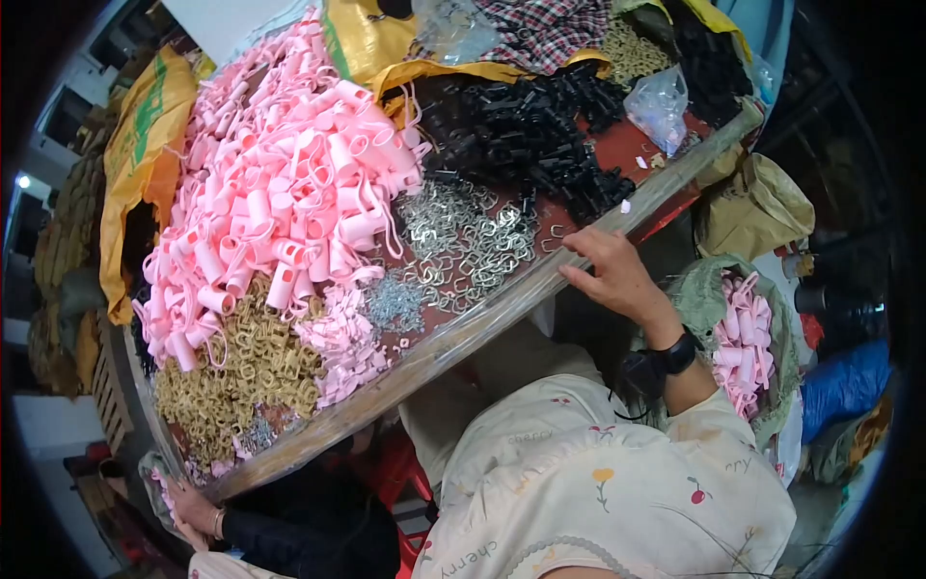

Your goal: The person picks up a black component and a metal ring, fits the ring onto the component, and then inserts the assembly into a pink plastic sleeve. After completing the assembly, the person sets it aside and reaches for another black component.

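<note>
My right hand (617, 275) reaches over the wooden front edge of the table, with thumb and fingers apart and nothing visible between them. A dark watch is on its wrist, with a small black box beside it. Closest to the fingertips are loose silver metal loops (473, 241). Behind them lies a heap of black plastic pieces (521, 125). A big mound of pink plastic tubes (289, 183) with straps covers the left of the table. My left hand does not show.
Brass-coloured clips (236, 357), small pink pieces (347, 352) and small silver parts (395, 301) lie along the near side. A plastic-wrapped wooden rail (386, 396) edges the table. A green sack of pink parts (743, 338) stands at right. Another person's hand (198, 511) is at lower left.
</note>
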The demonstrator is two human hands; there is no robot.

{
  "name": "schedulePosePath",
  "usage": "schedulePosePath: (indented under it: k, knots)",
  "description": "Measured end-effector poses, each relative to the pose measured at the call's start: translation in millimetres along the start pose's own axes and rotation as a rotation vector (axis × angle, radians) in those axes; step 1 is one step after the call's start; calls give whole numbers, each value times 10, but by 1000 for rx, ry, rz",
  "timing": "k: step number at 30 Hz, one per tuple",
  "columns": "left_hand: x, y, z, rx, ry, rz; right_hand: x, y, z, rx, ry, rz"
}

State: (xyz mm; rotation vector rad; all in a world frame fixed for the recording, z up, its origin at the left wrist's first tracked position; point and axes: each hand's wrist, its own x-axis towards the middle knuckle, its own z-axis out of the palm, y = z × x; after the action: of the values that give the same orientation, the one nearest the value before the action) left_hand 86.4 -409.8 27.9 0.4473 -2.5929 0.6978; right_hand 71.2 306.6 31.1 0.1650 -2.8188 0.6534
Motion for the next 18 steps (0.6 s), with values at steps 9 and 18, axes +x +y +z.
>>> schedulePosePath:
  k: [9,18]
  knots:
    - [109,522,-555,141,-281,142,-18,20,48,-22,-54,10]
    - [299,-20,91,-458,-509,-100,77,-8,63,22,-71,-44]
